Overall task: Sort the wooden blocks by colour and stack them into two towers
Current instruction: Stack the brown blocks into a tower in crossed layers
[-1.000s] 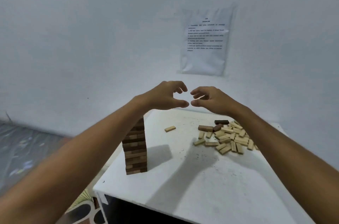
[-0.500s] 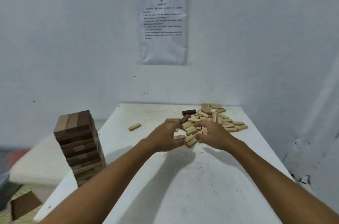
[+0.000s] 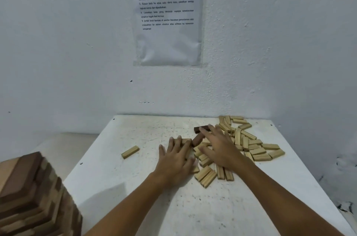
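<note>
Room: a white-painted wall corner with a printed sheet [image 3: 168, 15] taped above a white table [image 3: 135, 187], its top scuffed and speckled.
Loose blocks: a heap of pale wooden blocks [image 3: 249, 145] lies at the far right of the table; one pale stray block [image 3: 130, 152] sits apart to the left.
Dark blocks: a dark block [image 3: 201, 129] lies at the heap's far left edge, a second brown block [image 3: 198, 139] just beneath it.
Tower: a stacked tower [image 3: 32, 195] of brown tones fills the near left corner, blurred and cut off by the frame.
Left hand: the left hand [image 3: 174, 160] lies flat on the heap's left side, fingers straight and spread over a block; whether it presses or only rests, I cannot tell.
Right hand: the right hand [image 3: 220, 148] is spread palm-down over the middle of the heap, fingertips reaching to the dark block, gripping nothing.
Step in hand: probably picking the last dark pieces out of the pale ones.
Doing it well: pinch each dark block by its long sides and lift it straight up, so its neighbours are not dragged; keep the other palm steadying the heap; carry pieces wide of the tower, which looks easy to knock.
</note>
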Demonstrator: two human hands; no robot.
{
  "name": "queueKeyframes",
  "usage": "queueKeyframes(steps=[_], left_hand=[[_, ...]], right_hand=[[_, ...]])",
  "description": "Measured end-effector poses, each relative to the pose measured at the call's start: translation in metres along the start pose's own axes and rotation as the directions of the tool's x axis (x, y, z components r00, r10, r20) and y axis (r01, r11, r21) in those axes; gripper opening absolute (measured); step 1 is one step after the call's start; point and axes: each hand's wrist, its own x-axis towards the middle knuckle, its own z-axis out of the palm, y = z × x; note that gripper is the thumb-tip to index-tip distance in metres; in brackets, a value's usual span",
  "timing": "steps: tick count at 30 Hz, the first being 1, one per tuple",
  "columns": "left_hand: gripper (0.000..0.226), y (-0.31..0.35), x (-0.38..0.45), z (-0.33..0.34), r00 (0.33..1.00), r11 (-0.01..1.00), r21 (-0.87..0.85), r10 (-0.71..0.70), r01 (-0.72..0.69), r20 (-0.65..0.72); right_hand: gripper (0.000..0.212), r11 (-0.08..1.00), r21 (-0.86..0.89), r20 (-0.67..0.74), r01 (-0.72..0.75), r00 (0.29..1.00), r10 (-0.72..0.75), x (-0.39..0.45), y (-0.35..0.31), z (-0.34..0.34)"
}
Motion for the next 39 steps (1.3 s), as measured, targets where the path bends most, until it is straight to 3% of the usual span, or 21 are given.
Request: queueKeyframes(steps=[4,6,8,9,13,16,18,26,31,35,39], left_hand=[[0.055,-0.011,0.024,-0.003,0.997,0.997,-0.028,-0.071,0.071,-0.015],[0.049,-0.017,0.03,-0.007,0.989,0.994,-0.003,-0.108,0.108,-0.099],[0.043,-0.021,0.033,-0.01,0.965,0.989,0.01,-0.143,0.149,-0.219],[0.04,-0.024,0.035,-0.011,0.95,0.984,0.003,-0.168,0.175,-0.265],[0.039,-0.037,0.04,-0.012,0.909,0.965,-0.056,-0.259,0.255,-0.327],[0.042,-0.044,0.04,-0.01,0.892,0.959,-0.148,-0.278,0.24,-0.355],[0.043,-0.045,0.038,-0.009,0.886,0.95,-0.218,-0.291,0.223,-0.361],[0.035,-0.039,0.023,-0.02,0.863,0.909,-0.396,-0.301,0.131,-0.405],[0.026,-0.02,-0.017,-0.023,0.847,0.906,-0.421,-0.254,0.04,-0.467],[0.018,-0.007,-0.065,-0.014,0.886,0.89,-0.456,-0.232,0.026,-0.402],[0.017,0.006,-0.118,-0.003,0.9,0.886,-0.462,-0.224,0.029,-0.375]], right_hand=[[0.071,0.996,-0.08,0.158,0.031,0.987,-0.018,0.05,0.006,-0.005],[0.058,0.998,-0.045,0.19,0.042,0.981,-0.032,0.065,0.009,-0.006],[0.028,0.997,-0.021,0.095,0.072,0.993,-0.07,0.076,0.01,-0.004],[0.026,0.996,-0.042,0.028,0.085,0.996,-0.084,0.078,0.009,-0.003],[0.044,0.983,-0.168,-0.062,0.078,0.994,-0.09,0.08,0.003,0.006],[0.05,0.995,-0.057,0.011,0.084,0.996,-0.084,0.078,0.0,0.004],[0.043,0.995,0.037,0.018,0.092,0.996,-0.093,0.077,-0.002,0.002],[0.039,0.988,0.123,-0.145,0.098,0.986,-0.08,0.061,-0.019,0.003],[0.039,0.978,0.181,-0.22,0.103,0.974,-0.062,0.003,-0.045,0.004],[0.049,0.967,0.249,-0.195,0.051,0.981,-0.001,-0.058,-0.065,0.008],[0.046,0.962,0.27,-0.184,0.035,0.983,0.016,-0.115,-0.079,0.017]])
